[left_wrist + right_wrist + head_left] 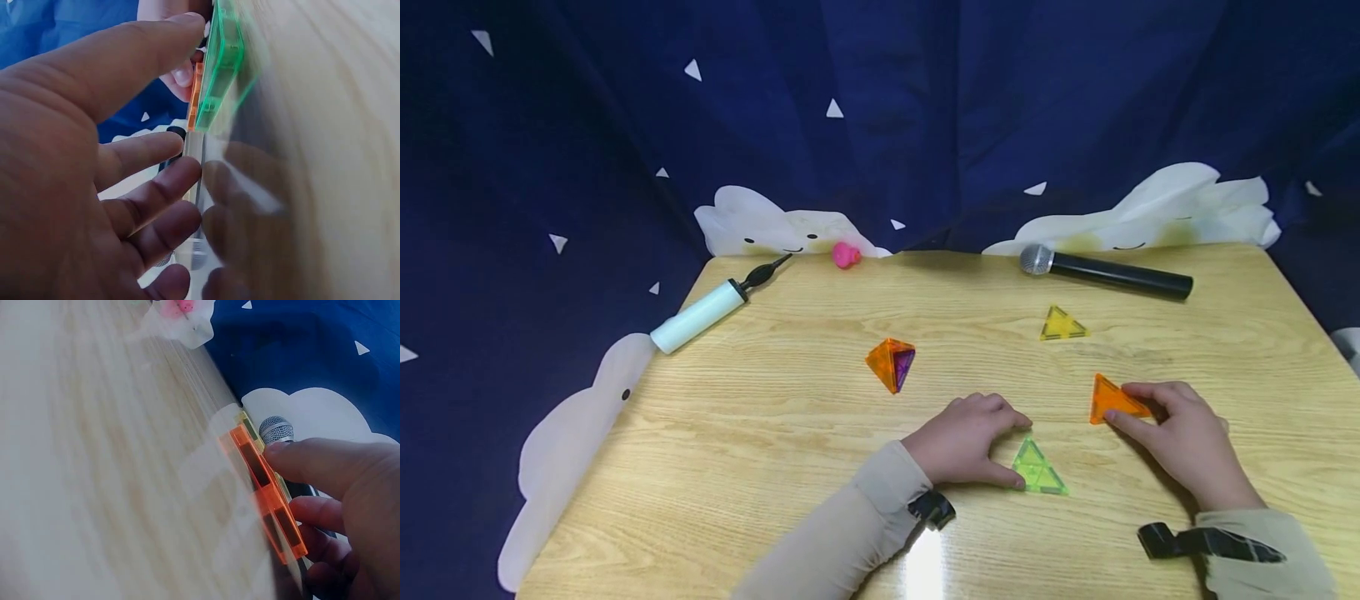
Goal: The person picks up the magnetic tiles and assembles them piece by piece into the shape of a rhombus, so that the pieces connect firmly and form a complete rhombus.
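Note:
My right hand (1187, 437) pinches an orange triangular magnetic tile (1108, 400) by its edges, thumb on the near side and index finger on the far side. In the right wrist view, the orange tile (269, 500) lies flat at the tabletop. A green triangular magnetic tile (1039, 472) rests on the table beside my left hand (967, 442). That hand's thumb and index finger are spread around the tile's left corner and tip, the thumb close to its edge; whether it touches is unclear. The green tile (224, 56) also shows past the thumb in the left wrist view.
A yellow triangular tile (1062, 323) lies beyond the orange one. Left of centre stands a small orange and purple pyramid (891, 364) of tiles. Along the back are a microphone (1112, 273), a pink knob-like piece (846, 255) and a light-blue hand pump (700, 315).

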{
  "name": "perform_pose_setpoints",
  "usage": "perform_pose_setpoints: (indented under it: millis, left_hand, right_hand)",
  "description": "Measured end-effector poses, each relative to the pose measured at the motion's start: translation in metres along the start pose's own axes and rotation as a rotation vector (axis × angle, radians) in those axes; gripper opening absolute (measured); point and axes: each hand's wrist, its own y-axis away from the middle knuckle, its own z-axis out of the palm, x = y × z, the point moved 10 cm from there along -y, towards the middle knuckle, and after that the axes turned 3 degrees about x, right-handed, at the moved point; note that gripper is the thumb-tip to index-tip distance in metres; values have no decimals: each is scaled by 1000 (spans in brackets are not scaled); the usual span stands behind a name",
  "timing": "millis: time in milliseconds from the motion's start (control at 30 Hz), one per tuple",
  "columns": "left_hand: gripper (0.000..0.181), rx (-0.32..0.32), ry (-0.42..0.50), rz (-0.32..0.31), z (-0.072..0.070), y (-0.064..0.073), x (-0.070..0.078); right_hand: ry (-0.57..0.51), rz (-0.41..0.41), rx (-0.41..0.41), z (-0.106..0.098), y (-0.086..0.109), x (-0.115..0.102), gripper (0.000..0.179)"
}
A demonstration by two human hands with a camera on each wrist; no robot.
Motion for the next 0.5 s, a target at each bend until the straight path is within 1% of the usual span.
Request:
perform_pose_setpoints:
  millis: [267, 500]
  left_hand:
    - [68, -20, -1, -11, 6, -5, 2]
    - [66, -22, 2, -39, 8, -10, 1]
  right_hand:
    - [-2, 42, -15, 3, -2, 3, 70]
    - [18, 35, -9, 3, -2, 1, 70]
